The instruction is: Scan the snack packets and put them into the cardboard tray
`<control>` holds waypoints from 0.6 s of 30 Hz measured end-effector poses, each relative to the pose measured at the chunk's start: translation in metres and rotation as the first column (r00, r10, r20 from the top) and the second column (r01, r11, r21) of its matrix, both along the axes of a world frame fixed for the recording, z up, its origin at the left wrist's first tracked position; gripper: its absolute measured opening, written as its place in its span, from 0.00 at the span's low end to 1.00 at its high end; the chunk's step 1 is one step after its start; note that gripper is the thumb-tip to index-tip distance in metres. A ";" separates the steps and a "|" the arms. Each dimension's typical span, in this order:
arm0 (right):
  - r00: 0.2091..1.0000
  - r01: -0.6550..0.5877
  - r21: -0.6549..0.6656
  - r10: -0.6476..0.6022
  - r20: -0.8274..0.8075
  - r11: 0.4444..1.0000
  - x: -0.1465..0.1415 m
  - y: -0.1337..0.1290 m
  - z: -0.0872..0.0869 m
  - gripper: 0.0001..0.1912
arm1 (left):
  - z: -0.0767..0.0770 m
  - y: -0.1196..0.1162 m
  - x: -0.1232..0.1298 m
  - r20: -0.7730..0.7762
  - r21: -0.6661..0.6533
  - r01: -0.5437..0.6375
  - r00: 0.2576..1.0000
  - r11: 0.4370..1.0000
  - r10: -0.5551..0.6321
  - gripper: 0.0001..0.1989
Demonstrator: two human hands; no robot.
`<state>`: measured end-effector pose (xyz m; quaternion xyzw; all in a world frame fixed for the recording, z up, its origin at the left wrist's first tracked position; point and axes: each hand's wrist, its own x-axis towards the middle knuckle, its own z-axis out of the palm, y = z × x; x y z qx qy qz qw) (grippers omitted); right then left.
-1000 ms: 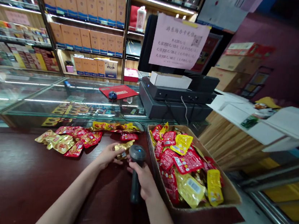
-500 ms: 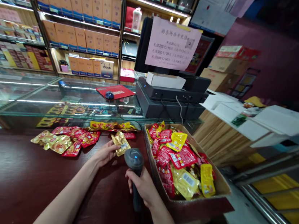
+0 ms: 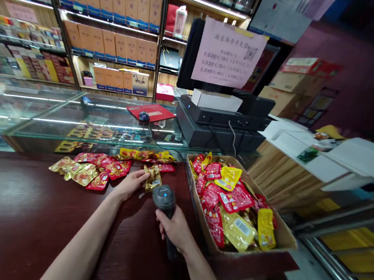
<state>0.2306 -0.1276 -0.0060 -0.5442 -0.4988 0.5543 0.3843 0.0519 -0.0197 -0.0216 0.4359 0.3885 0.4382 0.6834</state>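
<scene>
Shelves (image 3: 160,41) stand at the back, with the dark red table (image 3: 10,214) in front and a glass case (image 3: 108,111) between. One monitor (image 3: 189,51) sits behind one open box (image 3: 285,240). The work looks partway along: one packet is in hand, others lie spread on the table, and the box is heaped with more. Which of these are done and which are left cannot be told. The two hands are both occupied: the left hand (image 3: 130,184) pinches the left edge of the held packet (image 3: 153,179), a gold one, low over the table between the spread and the box; the right hand (image 3: 176,230) is wrapped round the handle of one scanner (image 3: 164,197), whose head is just beside that packet, on its near side. In the box, at least two yellow packets (image 3: 229,178) and one barcoded packet (image 3: 239,230) lie on top among red packets (image 3: 238,198) too jumbled to count. At left on the table, at least two gold packets (image 3: 84,174) overlap several red ones. Smallest is one mouse (image 3: 144,116), on a red mat.
</scene>
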 end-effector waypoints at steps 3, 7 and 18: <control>1.000 -0.015 -0.026 0.015 0.019 1.000 -0.001 0.000 0.004 0.15 | -0.002 0.000 0.001 -0.050 0.016 0.023 0.998 1.000 -0.022 0.23; 1.000 -0.013 -0.032 0.013 0.024 0.999 -0.002 0.000 0.007 0.14 | 0.000 -0.002 0.002 -0.070 0.057 0.032 0.997 0.998 -0.028 0.22; 0.994 0.097 0.034 -0.095 -0.054 0.995 0.006 -0.004 0.027 0.16 | 0.016 -0.008 0.007 -0.077 0.098 0.035 0.997 0.995 -0.028 0.25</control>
